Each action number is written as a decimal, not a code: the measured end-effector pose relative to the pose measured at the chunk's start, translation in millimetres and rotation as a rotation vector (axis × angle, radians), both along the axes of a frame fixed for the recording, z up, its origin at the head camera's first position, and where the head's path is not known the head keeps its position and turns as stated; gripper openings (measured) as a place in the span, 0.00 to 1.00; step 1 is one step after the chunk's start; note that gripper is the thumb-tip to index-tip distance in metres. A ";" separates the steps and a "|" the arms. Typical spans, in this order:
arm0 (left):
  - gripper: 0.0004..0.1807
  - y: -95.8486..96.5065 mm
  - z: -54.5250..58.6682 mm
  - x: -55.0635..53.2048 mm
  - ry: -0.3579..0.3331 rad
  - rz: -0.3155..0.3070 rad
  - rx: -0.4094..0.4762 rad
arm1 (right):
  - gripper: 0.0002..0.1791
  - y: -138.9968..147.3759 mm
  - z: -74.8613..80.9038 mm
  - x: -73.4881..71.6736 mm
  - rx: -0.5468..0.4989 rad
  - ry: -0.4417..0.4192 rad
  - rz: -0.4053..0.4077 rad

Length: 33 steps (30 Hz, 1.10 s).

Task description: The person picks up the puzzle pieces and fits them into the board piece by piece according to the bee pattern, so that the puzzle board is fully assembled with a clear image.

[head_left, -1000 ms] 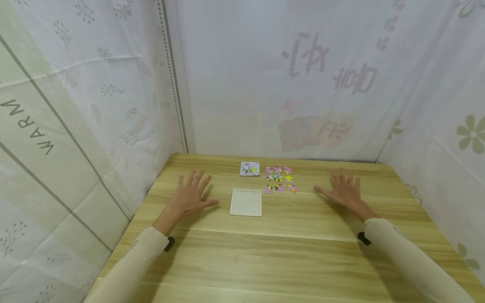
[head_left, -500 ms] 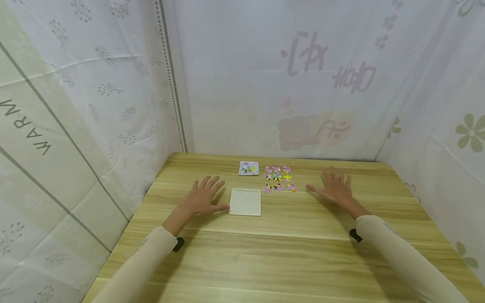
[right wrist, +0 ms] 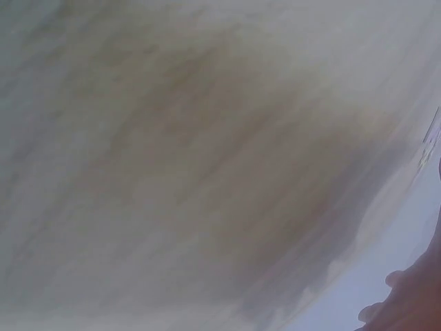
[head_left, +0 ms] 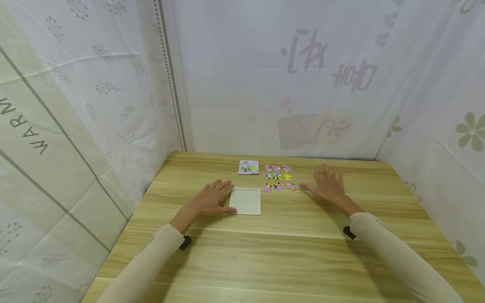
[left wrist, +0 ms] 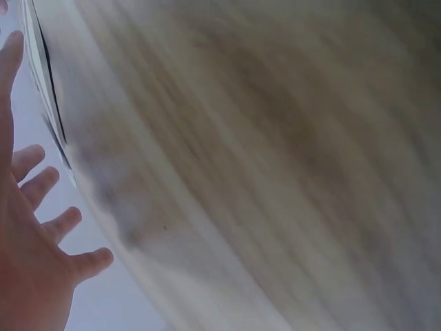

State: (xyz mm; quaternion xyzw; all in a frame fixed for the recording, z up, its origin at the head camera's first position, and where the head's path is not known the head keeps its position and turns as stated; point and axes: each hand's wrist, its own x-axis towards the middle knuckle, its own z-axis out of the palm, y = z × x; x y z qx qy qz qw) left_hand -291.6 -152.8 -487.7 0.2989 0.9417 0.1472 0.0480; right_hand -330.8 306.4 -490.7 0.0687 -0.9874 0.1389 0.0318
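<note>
A square, pale puzzle tray with a raised rim lies on the wooden table. My left hand is at its left side, fingers spread, with the thumb tip overlapping the tray's lower left edge in the head view. In the left wrist view the fingers of that left hand stand spread, holding nothing. Right of and behind the tray lie several pink, yellow and black jigsaw pieces in loose rows. My right hand hovers just right of them, fingers spread, its thumb pointing toward the nearest piece.
Behind the tray lies a small picture card with a bee on it. The wooden table stretches toward me. Patterned fabric curtains enclose its back and sides.
My left hand has moved right, from beside the tray up to its left edge. The right hand has shifted left toward the jigsaw pieces. Tray, pieces and card stay in place.
</note>
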 end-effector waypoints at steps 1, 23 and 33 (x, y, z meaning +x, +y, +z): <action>0.55 1.1 -0.6 -0.6 -0.008 -0.002 0.001 | 0.60 -1.4 -0.2 -0.2 -0.005 0.001 0.002; 0.55 7.8 -7.0 -5.7 -0.045 0.002 0.003 | 0.58 -23.8 -0.1 -11.5 0.012 -0.006 0.045; 0.56 7.7 -11.5 -9.3 -0.042 0.001 0.058 | 0.57 -37.6 -2.1 -20.9 -0.022 -0.010 0.079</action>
